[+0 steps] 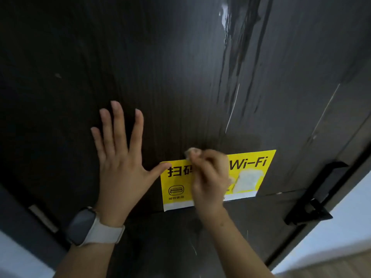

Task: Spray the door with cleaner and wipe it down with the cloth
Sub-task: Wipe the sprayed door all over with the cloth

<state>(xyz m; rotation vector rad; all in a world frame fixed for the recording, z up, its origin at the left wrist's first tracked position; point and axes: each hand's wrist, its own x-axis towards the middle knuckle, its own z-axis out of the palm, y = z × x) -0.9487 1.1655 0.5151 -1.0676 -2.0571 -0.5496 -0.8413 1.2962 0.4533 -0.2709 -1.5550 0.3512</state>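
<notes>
- Left hand (118, 165) was spread flat on the door (160, 67), thumb touching the sticker (251, 177).
- Right hand (208, 177) was bunched over the sticker's top edge, pinching something pale; cloth or not, couldn't tell.
- Wet streaks lay up-right of it, running vertically.

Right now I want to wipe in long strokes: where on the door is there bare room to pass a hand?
Bare door lies above the left hand and the yellow Wi-Fi sticker, left of the wet streaks. Another bare patch sits below the sticker, between the forearms. It is crowded at the sticker, where the right hand works, and by the black handle.
</notes>
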